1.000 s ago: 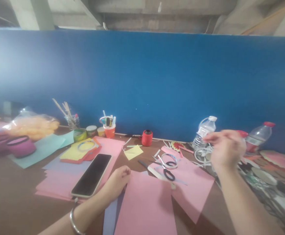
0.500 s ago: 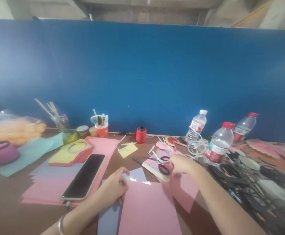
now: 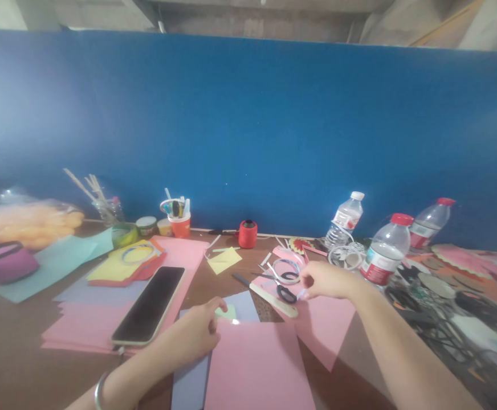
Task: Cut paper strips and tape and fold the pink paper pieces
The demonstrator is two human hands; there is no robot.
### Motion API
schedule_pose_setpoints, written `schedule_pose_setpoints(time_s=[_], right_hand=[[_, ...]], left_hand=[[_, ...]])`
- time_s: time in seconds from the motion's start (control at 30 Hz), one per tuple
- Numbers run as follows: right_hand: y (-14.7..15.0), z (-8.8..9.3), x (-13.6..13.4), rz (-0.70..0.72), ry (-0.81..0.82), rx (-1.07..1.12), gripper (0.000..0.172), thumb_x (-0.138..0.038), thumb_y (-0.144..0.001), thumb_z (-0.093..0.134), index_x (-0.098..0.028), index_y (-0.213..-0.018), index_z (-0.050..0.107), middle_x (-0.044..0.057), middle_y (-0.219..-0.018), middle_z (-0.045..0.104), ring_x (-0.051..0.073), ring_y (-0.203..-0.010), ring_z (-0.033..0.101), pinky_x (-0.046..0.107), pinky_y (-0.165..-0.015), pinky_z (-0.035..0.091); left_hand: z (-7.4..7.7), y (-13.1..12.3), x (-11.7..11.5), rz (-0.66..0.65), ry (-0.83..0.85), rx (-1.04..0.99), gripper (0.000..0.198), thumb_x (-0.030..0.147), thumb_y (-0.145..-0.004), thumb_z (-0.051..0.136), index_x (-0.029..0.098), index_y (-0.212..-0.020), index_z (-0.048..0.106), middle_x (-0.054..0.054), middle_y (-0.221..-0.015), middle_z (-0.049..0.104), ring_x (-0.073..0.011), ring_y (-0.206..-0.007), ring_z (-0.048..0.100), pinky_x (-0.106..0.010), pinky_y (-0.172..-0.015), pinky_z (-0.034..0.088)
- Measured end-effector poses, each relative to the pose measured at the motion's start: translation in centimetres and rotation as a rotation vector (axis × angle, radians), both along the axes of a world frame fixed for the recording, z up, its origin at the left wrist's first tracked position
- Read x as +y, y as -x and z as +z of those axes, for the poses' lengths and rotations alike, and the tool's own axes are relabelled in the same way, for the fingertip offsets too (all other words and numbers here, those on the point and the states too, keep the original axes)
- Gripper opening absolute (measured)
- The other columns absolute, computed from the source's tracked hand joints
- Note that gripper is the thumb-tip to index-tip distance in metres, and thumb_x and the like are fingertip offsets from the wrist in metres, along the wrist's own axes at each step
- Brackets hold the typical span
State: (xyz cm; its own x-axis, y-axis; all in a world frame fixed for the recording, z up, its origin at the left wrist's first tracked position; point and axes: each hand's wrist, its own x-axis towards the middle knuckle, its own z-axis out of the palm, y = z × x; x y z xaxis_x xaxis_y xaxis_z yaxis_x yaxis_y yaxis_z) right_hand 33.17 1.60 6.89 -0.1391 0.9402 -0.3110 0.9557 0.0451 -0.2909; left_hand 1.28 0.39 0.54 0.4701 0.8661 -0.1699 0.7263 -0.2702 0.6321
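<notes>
My left hand (image 3: 203,327) rests at the upper left corner of a pink sheet (image 3: 257,364), thumb and forefinger apart. Under it lie a pale blue sheet (image 3: 242,304) and a small light green piece (image 3: 228,312). A shiny spot shows on the pink sheet's top edge. My right hand (image 3: 323,280) is closed in a pinch, just right of black-handled scissors (image 3: 286,294). A small pale bit shows at its fingertips, too small to name. Below that hand lies a second pink sheet (image 3: 328,327). A cream-coloured flat strip (image 3: 274,300) lies beside the scissors.
A phone (image 3: 150,304) lies on stacked paper at left. At the back stand a red cup of tools (image 3: 180,226) and a red round container (image 3: 248,234). Bottles (image 3: 385,250) and cluttered tools (image 3: 436,324) fill the right side. A yellow paper (image 3: 224,260) lies mid-table.
My right hand has drawn slightly away from the scissors, and a pale bit now shows at its fingertips. The left thumb and forefinger have spread, showing more of the green piece.
</notes>
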Motion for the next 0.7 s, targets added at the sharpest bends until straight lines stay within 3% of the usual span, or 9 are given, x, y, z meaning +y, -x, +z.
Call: schedule_pose_setpoints(time_s=[0.17,0.27,0.37,0.43,0.5,0.6,0.7], right_hand=[[0.0,3.2,-2.4,0.089,-0.045,0.162,0.004,-0.022,-0.064,0.062,-0.021,-0.065,0.058,-0.002,-0.069,0.062,0.015,-0.063,0.054,0.024,-0.054,0.033],[0.9,4.6,-3.8,0.153,-0.044,0.309,0.003,-0.023,-0.067,0.061,-0.021,-0.067,0.061,-0.002,-0.07,0.063,0.015,-0.063,0.054,0.024,-0.055,0.035],[2.4,5.3,-4.6,0.241,-0.016,0.426,0.008,-0.026,-0.069,0.065,-0.022,-0.076,0.066,-0.001,-0.078,0.065,0.016,-0.071,0.055,0.024,-0.06,0.038],[3.5,5.2,-4.7,0.318,0.012,0.476,0.014,-0.028,-0.068,0.068,-0.023,-0.081,0.068,-0.001,-0.078,0.064,0.015,-0.073,0.055,0.024,-0.063,0.038],[4.3,4.8,-4.5,0.372,0.053,0.513,0.018,-0.027,-0.068,0.069,-0.023,-0.085,0.068,-0.001,-0.076,0.063,0.014,-0.072,0.054,0.023,-0.063,0.038],[5.1,3.8,-4.0,0.386,0.088,0.532,0.02,-0.026,-0.068,0.068,-0.022,-0.088,0.068,-0.002,-0.073,0.06,0.012,-0.067,0.052,0.022,-0.058,0.037],[5.2,3.1,-3.4,0.355,0.066,0.504,0.021,-0.025,-0.066,0.069,-0.022,-0.087,0.068,-0.003,-0.071,0.058,0.012,-0.067,0.051,0.021,-0.056,0.036]], left_hand=[[0.6,0.5,0.1,0.016,-0.233,0.179,0.032,0.016,-0.068,0.046,0.026,-0.095,0.058,0.001,-0.057,0.056,-0.0209,-0.059,0.055,-0.027,-0.051,0.029],[1.7,0.0,0.2,0.062,-0.294,0.202,0.021,0.028,-0.074,0.049,0.025,-0.092,0.059,-0.002,-0.068,0.06,-0.0232,-0.067,0.056,-0.03,-0.057,0.034],[2.8,-0.7,-0.2,0.067,-0.262,-0.056,0.024,0.033,-0.079,0.05,0.027,-0.1,0.058,-0.003,-0.1,0.061,-0.0212,-0.09,0.055,-0.031,-0.077,0.04],[3.1,-1.1,-0.5,0.008,-0.19,-0.282,0.033,0.034,-0.081,0.051,0.03,-0.114,0.052,-0.001,-0.121,0.053,-0.0196,-0.108,0.049,-0.029,-0.089,0.037],[3.1,-1.3,-0.9,-0.071,-0.086,-0.429,0.042,0.035,-0.081,0.052,0.032,-0.122,0.046,-0.001,-0.129,0.048,-0.0189,-0.113,0.046,-0.028,-0.092,0.036],[2.7,-1.4,-1.0,-0.115,0.11,-0.49,0.03,0.032,-0.077,0.057,0.022,-0.106,0.06,-0.004,-0.103,0.064,-0.0187,-0.092,0.057,-0.027,-0.079,0.043],[2.4,-1.5,-0.8,-0.046,0.235,-0.486,0.013,0.026,-0.071,0.06,0.016,-0.078,0.065,-0.002,-0.071,0.066,-0.0165,-0.071,0.059,-0.026,-0.067,0.045]])
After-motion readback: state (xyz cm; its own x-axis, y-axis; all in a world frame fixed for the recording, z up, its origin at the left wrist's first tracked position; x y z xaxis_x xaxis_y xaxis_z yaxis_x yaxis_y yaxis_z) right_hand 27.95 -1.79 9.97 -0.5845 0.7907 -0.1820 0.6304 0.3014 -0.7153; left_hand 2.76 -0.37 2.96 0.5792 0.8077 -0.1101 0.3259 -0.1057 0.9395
